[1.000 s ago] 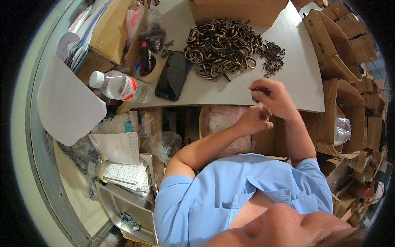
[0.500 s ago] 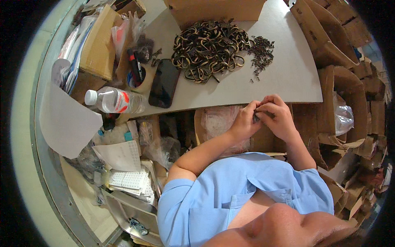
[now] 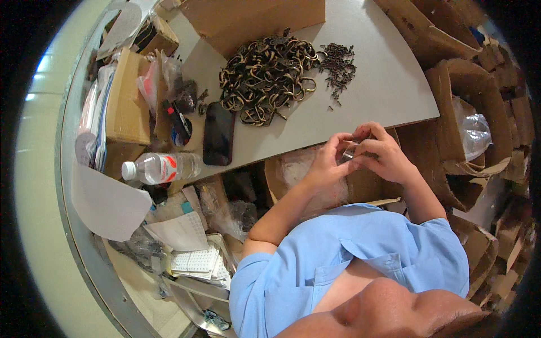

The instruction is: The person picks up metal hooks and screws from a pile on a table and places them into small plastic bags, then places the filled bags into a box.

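My left hand [image 3: 328, 163] and my right hand [image 3: 387, 158] meet just off the front edge of the table, fingers curled toward each other. Between the fingertips they pinch a small shiny metal piece [image 3: 349, 152], mostly covered, so its exact kind cannot be made out. Beyond them on the grey table [image 3: 377, 73] lies a tangled heap of bronze-coloured metal rings with dark fittings [image 3: 265, 79]. Beside the heap, on its right, small dark screw-like parts [image 3: 338, 66] are scattered, a few of them straying toward me.
A dark phone [image 3: 218, 134] and a clear water bottle lying on its side [image 3: 160, 168] are at the table's left. A cardboard box [image 3: 256, 22] stands behind the heap. Open cartons [image 3: 445, 101] line the right side. Below the edge is a carton with plastic bags [image 3: 298, 169].
The view has turned, so the table looks tilted and shifted left. My fingers have opened slightly around the metal piece, showing more of its shine.
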Motion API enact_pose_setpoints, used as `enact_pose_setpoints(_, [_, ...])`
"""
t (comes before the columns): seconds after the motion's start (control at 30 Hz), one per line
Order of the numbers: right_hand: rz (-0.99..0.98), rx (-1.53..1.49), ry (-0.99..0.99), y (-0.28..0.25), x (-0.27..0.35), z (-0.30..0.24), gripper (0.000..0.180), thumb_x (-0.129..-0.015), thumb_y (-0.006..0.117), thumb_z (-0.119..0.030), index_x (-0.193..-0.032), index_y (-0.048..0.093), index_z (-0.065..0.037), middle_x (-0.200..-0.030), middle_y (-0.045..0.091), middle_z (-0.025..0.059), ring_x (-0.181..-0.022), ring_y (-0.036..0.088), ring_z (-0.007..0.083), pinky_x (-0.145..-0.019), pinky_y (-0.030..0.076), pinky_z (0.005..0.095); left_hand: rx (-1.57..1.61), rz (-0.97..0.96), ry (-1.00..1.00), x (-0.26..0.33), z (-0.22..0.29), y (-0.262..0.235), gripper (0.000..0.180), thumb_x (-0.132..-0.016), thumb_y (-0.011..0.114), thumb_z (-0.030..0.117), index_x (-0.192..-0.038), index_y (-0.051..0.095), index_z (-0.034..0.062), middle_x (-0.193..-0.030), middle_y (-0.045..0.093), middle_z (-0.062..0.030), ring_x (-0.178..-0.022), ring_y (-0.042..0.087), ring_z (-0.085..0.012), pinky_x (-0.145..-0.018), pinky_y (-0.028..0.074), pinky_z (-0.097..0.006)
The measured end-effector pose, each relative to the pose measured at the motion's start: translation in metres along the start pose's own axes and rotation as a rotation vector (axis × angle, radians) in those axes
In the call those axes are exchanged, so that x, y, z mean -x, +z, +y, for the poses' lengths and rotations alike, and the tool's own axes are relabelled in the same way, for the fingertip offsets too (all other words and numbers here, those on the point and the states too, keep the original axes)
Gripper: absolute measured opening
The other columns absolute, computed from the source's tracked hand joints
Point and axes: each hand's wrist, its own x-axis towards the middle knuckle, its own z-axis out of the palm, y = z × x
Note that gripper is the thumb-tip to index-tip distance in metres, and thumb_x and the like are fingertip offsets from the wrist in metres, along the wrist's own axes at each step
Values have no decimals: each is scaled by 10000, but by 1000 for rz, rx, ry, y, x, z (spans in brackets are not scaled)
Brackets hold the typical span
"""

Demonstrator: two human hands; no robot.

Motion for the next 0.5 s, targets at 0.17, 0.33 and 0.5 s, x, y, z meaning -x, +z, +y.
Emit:
enact_pose_setpoints(0.17, [81, -233, 160, 1, 4, 12, 132, -724, 712, -52, -794, 604, -26, -831, 628, 94, -683, 603, 221, -622, 489, 294, -101, 146, -39, 5, 21, 2, 211, -869, 635, 153, -988, 595, -17, -920, 639, -76, -773, 588, -118, -702, 477, -258])
enact_pose_setpoints(0.33, [142, -427, 340, 1, 5, 6, 124, -730, 689, -42, -819, 604, -22, -804, 615, 104, -682, 590, 226, -606, 471, 302, -360, 180, 54, 5, 27, 8, 183, -893, 597, 167, -918, 607, -14, -833, 613, -76, -722, 566, -112, -655, 468, -254])
enact_pose_setpoints(0.5, [38, -341, 166, -1, 6, 13, 115, -731, 630, -53, -817, 566, -12, -755, 562, 118, -678, 544, 245, -611, 449, 317, -420, 112, 58, 0, 33, 9, 185, -931, 560, 202, -891, 580, 23, -783, 537, 9, -644, 452, -53, -558, 386, -198])
